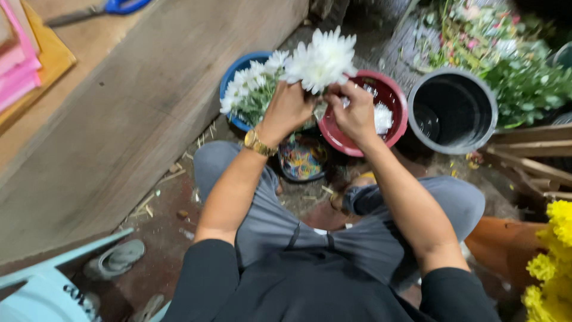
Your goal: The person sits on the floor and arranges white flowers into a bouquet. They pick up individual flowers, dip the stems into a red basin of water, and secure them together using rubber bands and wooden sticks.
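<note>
Above the buckets, both raised hands (322, 107) clasp white flowers (322, 59).

Work area at floor level, dim light, cluttered ground.
Wide wooden bench (149, 89) runs along the left, carrying blue-handled scissors (113, 7) and pink and orange paper sheets (27, 56). Dark floor (167, 238) littered with straw bits and stem scraps. Pale blue plastic stool (42, 292) lower left, grey sandal (116, 259) beside it. Wooden slats (530, 158) lie at right.

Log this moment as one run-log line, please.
left hand: grips white flower bunch | right hand: at stems | below: red basin, bowl of rubber bands
</note>
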